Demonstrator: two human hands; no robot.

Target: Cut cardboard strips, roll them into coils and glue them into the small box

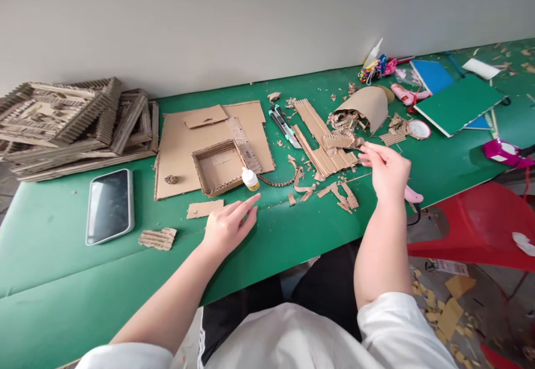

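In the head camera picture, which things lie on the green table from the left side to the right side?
Stack of cardboard frames → phone → ridged cardboard scrap → open cardboard tray → small glue bottle → utility knife → curved cardboard piece → green board → magenta object.

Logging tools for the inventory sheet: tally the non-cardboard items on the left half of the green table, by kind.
Phone: 1
Glue bottle: 1
Utility knife: 1
Total: 3
Left hand rests open nearest the glue bottle.
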